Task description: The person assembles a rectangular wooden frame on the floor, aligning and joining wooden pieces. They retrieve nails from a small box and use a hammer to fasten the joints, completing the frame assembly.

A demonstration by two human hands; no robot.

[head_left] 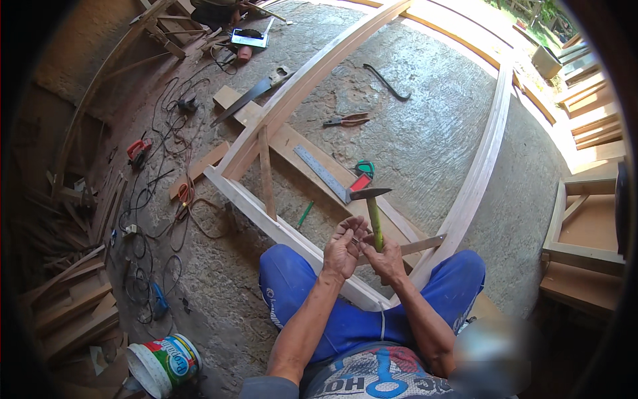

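Note:
My right hand (385, 259) is closed around the yellow-green handle of a hammer (374, 223), its dark head pointing up and away from me. Close beside it, my left hand (341, 251) has its fingers pinched together; what is between them is too small to name. Both hands are above the near end of a large wooden frame (256, 218) that rests against my lap between my knees. Short wooden braces (266, 173) cross its near corners. Just beyond my hands lie a try square (322, 171) with a red handle, a green tape measure (364, 169) and a green pencil (306, 214).
Inside the frame lie pliers (346, 120) and a pry bar (387, 83). A handsaw (249, 100) rests by the left beam. Tangled cords, a red power tool (138, 152) and a circular saw (247, 38) are left. A bucket (169, 362) stands near left. Another person (216, 12) is far left.

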